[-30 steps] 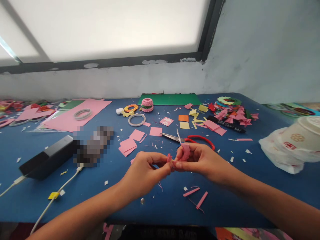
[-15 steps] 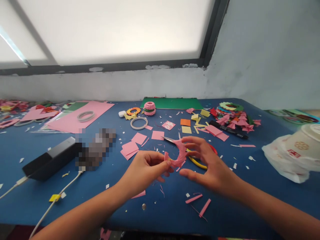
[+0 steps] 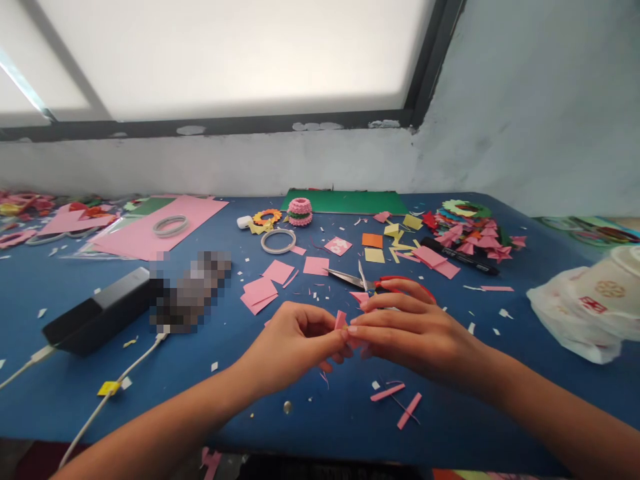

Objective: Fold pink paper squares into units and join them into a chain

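Between my hands is a curved, folded pink paper piece [image 3: 341, 319], mostly hidden by the fingers. My left hand [image 3: 295, 343] pinches one end of it between thumb and fingertips. Bent over its other side, my right hand [image 3: 420, 327] presses its fingertips close to the left thumb; a pink point sticks out above them. Just behind the right hand lie scissors [image 3: 345, 279] with red and yellow handles, blades partly apart. Pink paper squares [image 3: 260, 293] rest beyond the left hand. Narrow pink strips [image 3: 410, 411] lie on the blue table below the right hand.
A tape roll [image 3: 278, 241], a stacked pink-and-green paper ring [image 3: 300, 212] and a green sheet [image 3: 350, 201] are farther back. On the right are a black marker [image 3: 463, 257], folded paper pieces [image 3: 483, 233] and a bagged cup [image 3: 595, 300]. A black device [image 3: 105, 313] with a cable sits left.
My right hand has moved in to the left and closed over the curved pink paper, which was open to view before. My left hand keeps its pinch.
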### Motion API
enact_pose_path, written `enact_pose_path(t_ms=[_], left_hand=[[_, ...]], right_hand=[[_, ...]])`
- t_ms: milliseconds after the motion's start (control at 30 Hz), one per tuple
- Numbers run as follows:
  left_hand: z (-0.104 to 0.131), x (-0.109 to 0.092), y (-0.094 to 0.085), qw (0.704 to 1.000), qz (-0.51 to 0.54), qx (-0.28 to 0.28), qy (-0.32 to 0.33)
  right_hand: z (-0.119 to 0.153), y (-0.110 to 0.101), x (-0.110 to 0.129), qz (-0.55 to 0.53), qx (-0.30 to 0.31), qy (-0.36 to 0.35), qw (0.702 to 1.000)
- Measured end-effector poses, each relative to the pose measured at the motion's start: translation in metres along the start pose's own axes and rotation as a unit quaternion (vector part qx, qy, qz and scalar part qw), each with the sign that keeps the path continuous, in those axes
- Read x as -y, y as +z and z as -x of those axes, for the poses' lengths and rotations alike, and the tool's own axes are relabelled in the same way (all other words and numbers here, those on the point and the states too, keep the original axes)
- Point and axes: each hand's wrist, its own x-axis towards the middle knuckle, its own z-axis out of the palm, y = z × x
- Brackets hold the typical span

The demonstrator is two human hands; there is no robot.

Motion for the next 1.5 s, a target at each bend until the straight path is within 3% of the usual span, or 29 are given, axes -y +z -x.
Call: enact_pose_path(t_ms=[500,1000,1267,1500], left_hand=[[0.002,-0.003,0.001,0.999,0.024,0.041,-0.022],[-0.002,-0.002,0.001,0.992,0.103,0.045,-0.05],[-0.002,-0.004,0.0,0.993,0.099,0.044,-0.046],[-0.004,-0.001,0.0,0.993,0.096,0.037,-0.051]], right_hand=[[-0.001,-0.005,0.005,-0.052,0.009,0.036,0.998],[0.004,-0.012,0.006,0.122,0.01,-0.079,0.989],[0.004,-0.01,0.009,0.061,-0.011,0.002,0.998],[0.001,-0.011,0.011,0.123,-0.027,-0.028,0.992]])
